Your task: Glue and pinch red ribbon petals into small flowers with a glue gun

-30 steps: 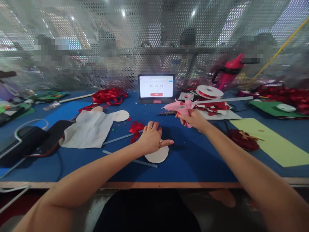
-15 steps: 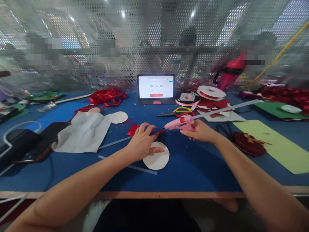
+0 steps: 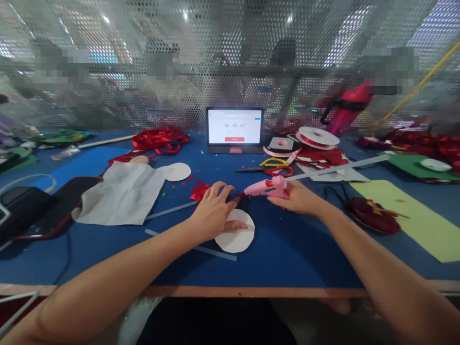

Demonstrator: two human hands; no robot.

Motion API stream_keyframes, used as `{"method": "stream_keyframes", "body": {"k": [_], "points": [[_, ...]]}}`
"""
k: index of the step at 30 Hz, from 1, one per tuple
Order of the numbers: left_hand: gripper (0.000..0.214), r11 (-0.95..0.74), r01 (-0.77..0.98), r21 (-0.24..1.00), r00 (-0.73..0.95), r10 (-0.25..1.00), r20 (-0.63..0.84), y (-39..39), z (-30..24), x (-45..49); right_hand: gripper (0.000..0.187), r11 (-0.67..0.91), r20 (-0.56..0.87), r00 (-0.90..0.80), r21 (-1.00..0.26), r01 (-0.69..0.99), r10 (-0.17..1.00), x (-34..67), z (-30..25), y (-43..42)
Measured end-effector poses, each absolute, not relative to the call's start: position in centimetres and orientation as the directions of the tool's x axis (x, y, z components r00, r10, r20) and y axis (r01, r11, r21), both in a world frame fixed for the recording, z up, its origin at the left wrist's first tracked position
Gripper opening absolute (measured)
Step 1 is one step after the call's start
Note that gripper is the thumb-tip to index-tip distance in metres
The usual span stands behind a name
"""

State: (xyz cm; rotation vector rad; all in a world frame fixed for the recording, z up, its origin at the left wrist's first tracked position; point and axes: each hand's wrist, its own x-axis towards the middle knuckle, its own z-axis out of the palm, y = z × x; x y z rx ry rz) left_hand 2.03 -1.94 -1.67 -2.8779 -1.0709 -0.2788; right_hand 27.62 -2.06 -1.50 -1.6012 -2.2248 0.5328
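The pink hot glue gun (image 3: 265, 187) is gripped in my right hand (image 3: 301, 197), its nozzle pointing left at a small red piece (image 3: 240, 195). A long clear glue stick (image 3: 338, 167) juts from the back of the gun. My left hand (image 3: 214, 209) has its fingers apart; the thumb lies on a white round disc (image 3: 237, 241), while the index fingertip is beside the small red piece. I cannot tell whether the finger presses it. Red scraps (image 3: 200, 191) lie just behind the left hand, partly hidden by it.
Scissors (image 3: 268, 167) and ribbon spools (image 3: 318, 138) lie behind the gun. A tablet (image 3: 235, 127) shows a timer. White cloth (image 3: 120, 194), another white disc (image 3: 179, 171) and a phone (image 3: 68, 206) are at left. Loose glue sticks (image 3: 215, 253) lie near the disc. Yellow-green sheet (image 3: 427, 225) at right.
The gun's nozzle has shifted slightly left, closer to my left index fingertip and the small red piece. The left hand stays on the disc; the view shifts slightly.
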Motion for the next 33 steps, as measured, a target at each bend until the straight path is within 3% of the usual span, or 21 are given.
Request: {"method": "stream_keyframes", "body": {"k": [16, 29, 33], "points": [[0.072, -0.753, 0.658, -0.022, 0.743, 0.644, 0.180, -2.0, -1.6, 2.1, 0.028, 0.369, 0.095, -0.361, -0.391, 0.843, 0.928, 27.0, -0.3, -2.5], [0.066, -0.750, 0.661, -0.007, 0.738, 0.648, 0.189, -1.9, -1.7, 2.1, 0.021, 0.406, 0.151, -0.380, -0.444, 0.799, 0.913, 27.1, 0.1, -2.6], [0.067, -0.749, 0.663, -0.009, 0.736, 0.650, 0.188, -2.0, -1.7, 2.1, 0.024, 0.407, 0.177, -0.367, -0.410, 0.816, 0.913, 27.1, 0.0, -2.5]]}}
